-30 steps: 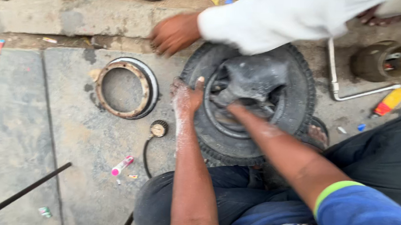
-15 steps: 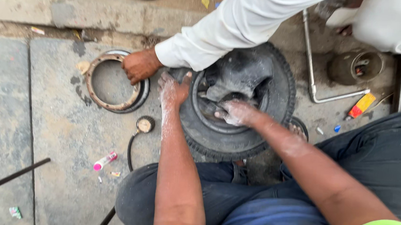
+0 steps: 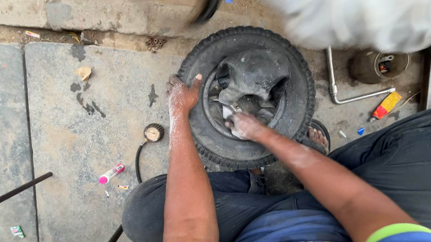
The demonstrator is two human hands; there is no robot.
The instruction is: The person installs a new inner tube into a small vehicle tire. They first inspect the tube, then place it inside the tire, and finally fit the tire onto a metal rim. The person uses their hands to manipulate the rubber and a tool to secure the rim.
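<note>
Blue cloth: a blue shirt sleeve with a green cuff band [image 3: 395, 232] is seen nearest the camera on the right arm, above dark trousers [image 3: 405, 159].
Left hand: the left hand [image 3: 183, 94] is laid on the near-left rim of the tyre, fingers curled over the tread and the thumb set apart across the sidewall; it is dusted white.
Right hand: the right hand [image 3: 243, 125] is pressed inside the wheel opening, fingers bunched together on the folded rubber; what exactly is pinched cannot be told.
Tyre: a small black tyre [image 3: 299, 81] is lying flat on the ground between the knees, just ahead of the person.
Inner tube: a slack dark inner tube [image 3: 254, 73] is bunched in the middle of the tyre.
Ground left: a round pressure gauge [image 3: 153, 132] with a black hose is lying just beside the tyre; a pink and white tube [image 3: 111, 173] is lying nearer, on the stone slab [image 3: 73, 126].
Ground right: a bent metal bar [image 3: 339, 89] and a red and yellow packet [image 3: 387, 104] are lying beyond the right knee.
Far edge: a blurred white sleeve [image 3: 354, 17] of another person is seen above the tyre.
</note>
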